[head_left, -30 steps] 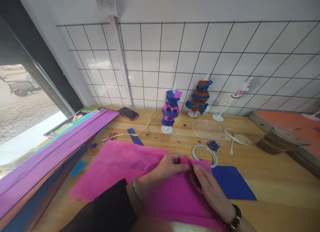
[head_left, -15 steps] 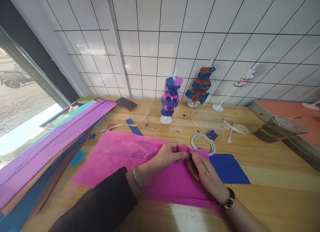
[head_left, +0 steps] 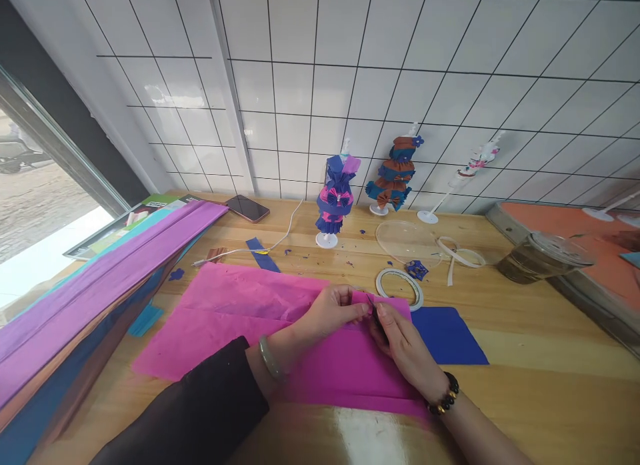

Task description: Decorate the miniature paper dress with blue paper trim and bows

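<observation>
My left hand (head_left: 333, 310) is closed, its thumb and fingertips pinching a small piece of pink paper (head_left: 371, 307). Right beside it, my right hand (head_left: 403, 345) is wrapped round small dark-handled scissors (head_left: 380, 323), whose thin blades point up and left at that piece. Fingers cover much of the handles. Beneath both hands a large pink paper sheet (head_left: 240, 298) lies across the table, partly hidden by my forearms. A blue paper piece (head_left: 450, 335) lies to the right of the sheet, and a roll of white tape (head_left: 419, 293) rests just beyond my right hand.
Small dressed dolls on stands, one blue and pink (head_left: 336, 198), one brown and teal (head_left: 397, 175), stand by the tiled wall. Folded coloured papers (head_left: 125, 278) lie left, with a phone (head_left: 247, 209) behind. A lidded cup (head_left: 540, 258) stands right. Blue scraps and a white cable are scattered behind.
The whole view has shifted slightly, so things sit a little further left. Both hands keep nearly the same pose over the pink sheet. Part of another person's hand shows at the far right edge.
</observation>
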{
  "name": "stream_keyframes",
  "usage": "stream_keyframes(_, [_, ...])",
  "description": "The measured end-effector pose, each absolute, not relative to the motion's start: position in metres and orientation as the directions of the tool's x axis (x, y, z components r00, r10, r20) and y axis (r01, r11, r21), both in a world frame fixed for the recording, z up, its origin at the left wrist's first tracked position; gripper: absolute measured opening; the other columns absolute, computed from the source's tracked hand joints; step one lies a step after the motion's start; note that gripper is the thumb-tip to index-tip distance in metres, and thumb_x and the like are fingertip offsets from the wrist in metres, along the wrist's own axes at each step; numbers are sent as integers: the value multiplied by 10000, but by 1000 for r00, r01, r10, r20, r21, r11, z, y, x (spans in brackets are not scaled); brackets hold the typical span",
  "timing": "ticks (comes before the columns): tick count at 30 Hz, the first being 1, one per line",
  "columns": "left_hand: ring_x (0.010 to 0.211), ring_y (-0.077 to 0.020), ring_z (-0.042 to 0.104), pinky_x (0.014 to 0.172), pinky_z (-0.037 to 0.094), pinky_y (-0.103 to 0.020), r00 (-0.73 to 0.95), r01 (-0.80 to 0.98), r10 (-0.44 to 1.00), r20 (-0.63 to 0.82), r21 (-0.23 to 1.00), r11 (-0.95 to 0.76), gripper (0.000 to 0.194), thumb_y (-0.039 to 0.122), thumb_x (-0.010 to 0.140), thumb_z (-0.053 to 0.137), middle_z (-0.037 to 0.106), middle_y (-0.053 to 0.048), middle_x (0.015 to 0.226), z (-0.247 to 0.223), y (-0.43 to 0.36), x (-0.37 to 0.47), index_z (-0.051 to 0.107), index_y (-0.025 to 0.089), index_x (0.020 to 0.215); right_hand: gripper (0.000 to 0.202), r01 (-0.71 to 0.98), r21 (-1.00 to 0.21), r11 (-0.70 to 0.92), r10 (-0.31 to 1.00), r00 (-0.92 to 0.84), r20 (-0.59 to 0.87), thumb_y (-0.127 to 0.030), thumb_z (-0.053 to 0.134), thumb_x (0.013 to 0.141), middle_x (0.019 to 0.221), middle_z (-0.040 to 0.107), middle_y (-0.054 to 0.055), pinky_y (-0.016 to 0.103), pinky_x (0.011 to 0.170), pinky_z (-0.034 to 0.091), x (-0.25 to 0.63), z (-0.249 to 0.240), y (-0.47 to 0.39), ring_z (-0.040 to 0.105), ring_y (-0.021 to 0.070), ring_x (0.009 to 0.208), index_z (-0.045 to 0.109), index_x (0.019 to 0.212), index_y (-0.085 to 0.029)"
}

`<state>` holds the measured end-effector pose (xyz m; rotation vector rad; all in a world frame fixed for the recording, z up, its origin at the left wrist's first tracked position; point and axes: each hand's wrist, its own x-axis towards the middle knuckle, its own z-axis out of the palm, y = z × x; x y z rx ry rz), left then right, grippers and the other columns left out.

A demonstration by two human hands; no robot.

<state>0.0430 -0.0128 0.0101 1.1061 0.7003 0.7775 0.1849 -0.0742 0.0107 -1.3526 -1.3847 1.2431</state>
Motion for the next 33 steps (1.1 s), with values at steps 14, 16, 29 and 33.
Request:
stream_keyframes(14, [539,-67,502,554,398,-203,573,-191,814,-98,949,249,336,404,596,731,579,4,609,12,-13,44,587,110,672,371,189,-979,-73,991,-96,-92,-518,299,898,571,309,-52,239,436,238,185,9,-72,266,106,489,350,680,-222])
stream_keyframes(16, [547,-68,505,558,403,-202,575,-193,812,-99,948,252,333,401,604,727,581,2,619,12,-13,43,588,109,683,371,195,-978,-77,990,-98,-97,-522,293,897,574,303,-52,240,437,236,185,9,-72,262,108,489,346,683,-224])
stream_keyframes(29, [573,-71,516,565,404,-198,600,-182,796,-76,956,228,296,375,644,704,598,-13,657,10,-12,41,592,106,698,374,212,-974,-78,989,-108,-103,-518,300,897,575,290,-51,238,431,231,186,13,-71,257,105,487,352,675,-221])
stream_keyframes(33, [579,-76,517,570,401,-200,603,-158,793,-86,962,224,317,400,637,704,604,-17,658,9,-12,40,608,106,708,371,237,-969,-66,989,-113,-95,-516,298,897,574,298,-49,238,429,241,188,12,-71,266,107,485,368,684,-220])
